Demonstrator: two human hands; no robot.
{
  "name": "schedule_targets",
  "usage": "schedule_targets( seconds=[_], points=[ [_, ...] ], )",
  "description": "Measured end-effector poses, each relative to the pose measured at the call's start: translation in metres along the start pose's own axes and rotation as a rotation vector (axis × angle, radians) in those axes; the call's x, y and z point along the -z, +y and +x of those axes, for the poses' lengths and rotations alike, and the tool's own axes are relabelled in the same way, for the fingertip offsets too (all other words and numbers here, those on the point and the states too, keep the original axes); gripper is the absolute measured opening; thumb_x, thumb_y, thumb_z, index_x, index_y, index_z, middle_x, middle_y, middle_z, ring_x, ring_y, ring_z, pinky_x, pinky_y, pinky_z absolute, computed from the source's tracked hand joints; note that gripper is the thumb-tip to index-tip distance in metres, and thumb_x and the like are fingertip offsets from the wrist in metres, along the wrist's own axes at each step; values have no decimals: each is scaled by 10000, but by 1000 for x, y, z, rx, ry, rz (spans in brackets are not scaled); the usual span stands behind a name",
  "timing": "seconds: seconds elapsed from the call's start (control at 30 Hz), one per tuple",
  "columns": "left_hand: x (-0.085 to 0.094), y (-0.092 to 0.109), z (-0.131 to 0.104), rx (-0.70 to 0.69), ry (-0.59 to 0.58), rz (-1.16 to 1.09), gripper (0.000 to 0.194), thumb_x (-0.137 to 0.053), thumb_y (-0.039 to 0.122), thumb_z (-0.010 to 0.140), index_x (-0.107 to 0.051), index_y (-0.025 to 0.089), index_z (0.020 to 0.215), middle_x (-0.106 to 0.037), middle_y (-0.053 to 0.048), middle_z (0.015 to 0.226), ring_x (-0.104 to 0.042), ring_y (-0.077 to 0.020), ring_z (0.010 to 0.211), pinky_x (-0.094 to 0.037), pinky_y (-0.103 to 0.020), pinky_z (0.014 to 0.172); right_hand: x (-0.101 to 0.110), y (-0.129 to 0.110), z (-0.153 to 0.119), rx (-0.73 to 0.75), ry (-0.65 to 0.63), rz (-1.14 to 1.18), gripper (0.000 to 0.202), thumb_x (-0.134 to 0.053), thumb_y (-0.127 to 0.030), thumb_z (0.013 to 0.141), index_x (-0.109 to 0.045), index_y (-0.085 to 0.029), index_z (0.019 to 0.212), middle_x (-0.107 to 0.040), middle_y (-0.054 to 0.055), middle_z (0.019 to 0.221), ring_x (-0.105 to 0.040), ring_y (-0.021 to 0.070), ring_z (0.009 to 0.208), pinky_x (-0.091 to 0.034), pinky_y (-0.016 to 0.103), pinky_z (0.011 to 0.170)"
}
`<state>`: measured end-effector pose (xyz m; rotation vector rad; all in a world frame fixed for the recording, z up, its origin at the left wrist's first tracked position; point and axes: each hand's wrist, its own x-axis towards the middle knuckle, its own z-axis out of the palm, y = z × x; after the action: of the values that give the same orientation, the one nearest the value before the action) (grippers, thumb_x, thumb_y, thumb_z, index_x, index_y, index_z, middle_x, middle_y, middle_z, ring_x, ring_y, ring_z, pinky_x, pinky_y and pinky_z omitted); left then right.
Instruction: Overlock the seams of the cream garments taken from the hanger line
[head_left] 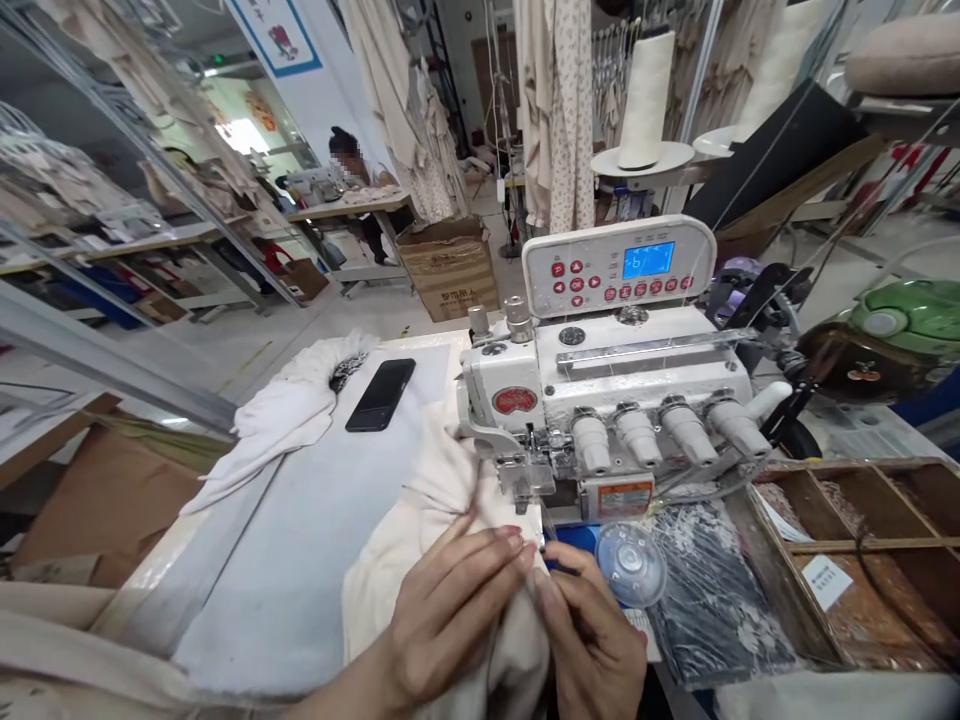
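Observation:
A cream piece of fabric (382, 560) lies bunched on the table in front of a white overlock sewing machine (517, 400). Its edge runs up to the presser foot (521, 490). Just before the foot, my left hand (457, 600) lies over the fabric, its fingers bent and pressing the edge. My right hand (592, 625) pinches the same edge from the right, thumb and forefinger together. The fingertips of both hands almost meet. Part of the fabric hangs down between them toward me.
A black phone (381, 395) and a white gathered garment (289, 410) lie left on the table. Right of the machine foot are a clear plastic lid (631, 563) and a wooden compartment box (817, 625). A cardboard box (448, 270) stands behind. A person (360, 165) sits further back.

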<state>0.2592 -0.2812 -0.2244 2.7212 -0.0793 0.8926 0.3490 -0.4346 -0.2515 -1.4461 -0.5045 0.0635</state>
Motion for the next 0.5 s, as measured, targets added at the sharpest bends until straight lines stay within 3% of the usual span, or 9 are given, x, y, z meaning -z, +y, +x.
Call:
schedule_targets(
  seconds=[0.1,0.3,0.4,0.5],
  points=[
    [-2,4,21,-189,108,44,409,-430,105,1013,-604,145,1381,-768,-103,1102,-705,-195,1145,-539,-379,1111,3,1,3,34,-19,23,150,-712,-149,916,-807,-242,847,-791,48,973,-769,164,880,-609,176,809],
    [10,14,47,-182,81,-14,335,-411,82,1006,-678,64,1208,-717,-140,1010,-660,-191,1095,-573,-275,983,0,5,-1,104,67,12,97,-773,-143,869,-805,-217,816,-790,84,982,-779,203,849,-636,226,769],
    [14,3,55,-124,31,-56,355,-446,49,970,-680,106,1232,-699,-120,1018,-646,-184,1030,-577,-280,920,-3,5,4,113,92,18,87,-753,-171,895,-796,-224,842,-782,59,918,-763,174,785,-621,200,727],
    [14,-21,53,-109,-6,-150,422,-446,58,977,-690,231,1274,-696,-92,1105,-650,-174,1057,-564,-290,923,-4,6,7,85,31,-12,123,-710,-244,945,-786,-228,850,-770,40,883,-738,156,776,-598,197,758]
  ],
)
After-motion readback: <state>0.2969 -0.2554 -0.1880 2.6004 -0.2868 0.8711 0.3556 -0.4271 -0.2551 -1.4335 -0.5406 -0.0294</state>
